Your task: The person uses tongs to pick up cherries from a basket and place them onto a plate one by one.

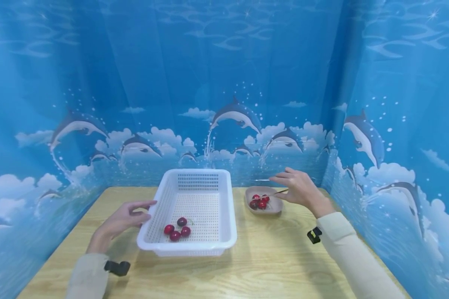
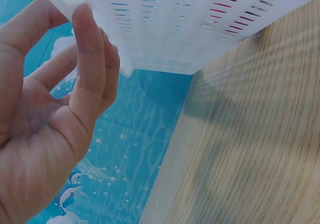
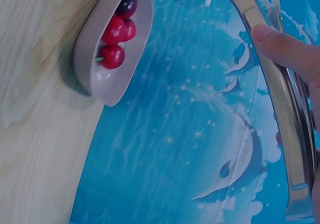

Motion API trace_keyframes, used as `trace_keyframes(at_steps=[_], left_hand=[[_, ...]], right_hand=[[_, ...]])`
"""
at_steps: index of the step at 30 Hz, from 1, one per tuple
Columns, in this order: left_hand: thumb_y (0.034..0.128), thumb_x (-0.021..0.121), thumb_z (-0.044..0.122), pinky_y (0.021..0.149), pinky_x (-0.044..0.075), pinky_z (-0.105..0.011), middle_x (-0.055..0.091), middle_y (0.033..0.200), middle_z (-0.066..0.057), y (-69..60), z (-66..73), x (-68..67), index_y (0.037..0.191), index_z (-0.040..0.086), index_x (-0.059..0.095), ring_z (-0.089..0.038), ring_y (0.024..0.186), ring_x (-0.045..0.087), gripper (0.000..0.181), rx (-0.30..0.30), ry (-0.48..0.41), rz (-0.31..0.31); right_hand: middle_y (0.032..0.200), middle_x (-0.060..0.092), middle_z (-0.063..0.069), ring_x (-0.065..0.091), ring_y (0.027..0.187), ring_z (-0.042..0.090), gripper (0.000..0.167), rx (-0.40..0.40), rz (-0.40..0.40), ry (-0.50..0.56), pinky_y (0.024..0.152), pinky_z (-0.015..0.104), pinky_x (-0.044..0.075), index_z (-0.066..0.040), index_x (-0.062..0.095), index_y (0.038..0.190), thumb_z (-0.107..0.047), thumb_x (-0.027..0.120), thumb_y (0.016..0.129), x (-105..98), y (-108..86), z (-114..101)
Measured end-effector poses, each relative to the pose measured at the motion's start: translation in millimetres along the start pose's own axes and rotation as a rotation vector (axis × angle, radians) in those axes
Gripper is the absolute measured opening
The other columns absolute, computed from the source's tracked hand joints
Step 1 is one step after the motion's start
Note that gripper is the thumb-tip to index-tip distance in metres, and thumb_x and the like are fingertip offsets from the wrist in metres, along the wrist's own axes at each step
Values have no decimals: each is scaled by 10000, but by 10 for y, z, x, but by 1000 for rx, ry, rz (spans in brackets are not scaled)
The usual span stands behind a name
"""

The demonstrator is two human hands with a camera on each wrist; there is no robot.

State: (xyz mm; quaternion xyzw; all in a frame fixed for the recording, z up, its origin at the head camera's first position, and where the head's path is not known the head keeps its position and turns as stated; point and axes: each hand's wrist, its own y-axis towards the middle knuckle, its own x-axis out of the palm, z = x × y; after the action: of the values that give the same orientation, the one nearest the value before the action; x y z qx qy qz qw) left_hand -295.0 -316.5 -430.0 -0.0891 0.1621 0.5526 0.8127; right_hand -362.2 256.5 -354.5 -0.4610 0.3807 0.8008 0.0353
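Note:
In the head view, a white perforated plastic basket [image 1: 224, 207] holds several dark red cherries [image 1: 175, 236] near its front left. My left hand [image 1: 125, 218] grips the basket's left rim; the left wrist view shows fingers [image 2: 90, 69] at the rim of the basket [image 2: 160, 29]. My right hand [image 1: 301, 189] holds metal tongs [image 3: 280, 99] with their arms spread apart. One tong arm reaches over a small beige bowl [image 1: 269, 211] containing several red cherries [image 1: 262, 205]. In the right wrist view, the cherries [image 3: 114, 30] lie inside the bowl [image 3: 107, 89], and a fork-like tong tip shows at the top.
Both the basket and the bowl stand on a light wooden table [image 1: 269, 257], the bowl right of the basket. A blue curtain [image 1: 224, 83] printed with dolphins closes off the back and sides. Black wrist devices [image 1: 117, 268] sit on both sleeves.

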Motion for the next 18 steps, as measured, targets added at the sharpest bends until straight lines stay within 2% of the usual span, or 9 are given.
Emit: trace_keyframes(at_steps=[7,9,14,18], left_hand=[[1004,660,179,910,634,-391,523,1457,-357,-8,11,2,1547,-6,413,-110,1062,739,625,2,1,-3],[1001,665,186,915,632,-394,509,1477,-354,-10,19,5,1548,-1,414,-124,1079,737,630,-4,5,2],[992,681,207,926,627,-393,454,1539,-334,-15,21,7,1550,17,421,-145,1131,725,644,-21,12,16],[996,672,184,923,631,-393,461,1525,-348,-11,4,6,1548,2,415,-121,1104,732,636,-7,5,9]], right_hand=[[1059,807,76,754,950,284,503,-45,49,32,878,484,636,-130,804,1124,-278,970,673,-2,164,-122],[1062,808,73,756,952,275,490,-55,48,34,885,474,637,-134,803,1129,-282,961,689,3,203,-145],[1060,807,60,730,909,238,472,-62,35,37,747,385,638,-147,802,1133,-279,951,705,-16,280,-199],[1070,807,59,729,914,233,483,-60,30,37,717,357,632,-156,802,1132,-300,956,698,-42,325,-227]])
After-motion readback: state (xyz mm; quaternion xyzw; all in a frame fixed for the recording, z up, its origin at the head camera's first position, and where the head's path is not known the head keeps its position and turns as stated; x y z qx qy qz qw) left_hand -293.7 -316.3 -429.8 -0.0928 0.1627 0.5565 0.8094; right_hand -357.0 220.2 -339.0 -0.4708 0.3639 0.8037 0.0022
